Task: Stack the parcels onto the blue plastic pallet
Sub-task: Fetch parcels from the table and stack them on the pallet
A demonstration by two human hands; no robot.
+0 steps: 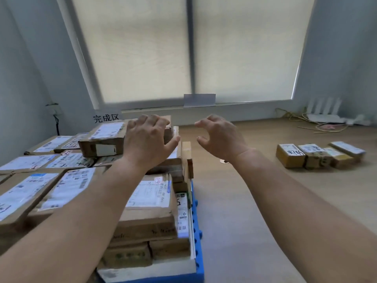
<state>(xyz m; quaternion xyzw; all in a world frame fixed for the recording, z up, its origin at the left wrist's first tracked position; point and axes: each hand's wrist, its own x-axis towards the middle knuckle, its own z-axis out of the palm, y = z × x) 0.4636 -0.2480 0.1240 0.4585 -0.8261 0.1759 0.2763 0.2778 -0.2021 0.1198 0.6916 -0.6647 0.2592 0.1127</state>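
Observation:
A blue plastic pallet (197, 237) at the lower left carries a tall stack of brown cardboard parcels (149, 203) with white labels. One labelled parcel (103, 139) lies on top at the back of the stack. My left hand (150, 137) rests flat on the right part of that top parcel, fingers spread. Just to the right of the stack my right hand (220, 135) hovers over the floor, its fingers curled and apart, with nothing in it.
Several small parcels (318, 155) sit in a row on the wooden floor at the right. A white router and loose cables (324, 119) lie by the far wall. A sign with Chinese characters (106, 118) stands behind the stack, under a blinded window.

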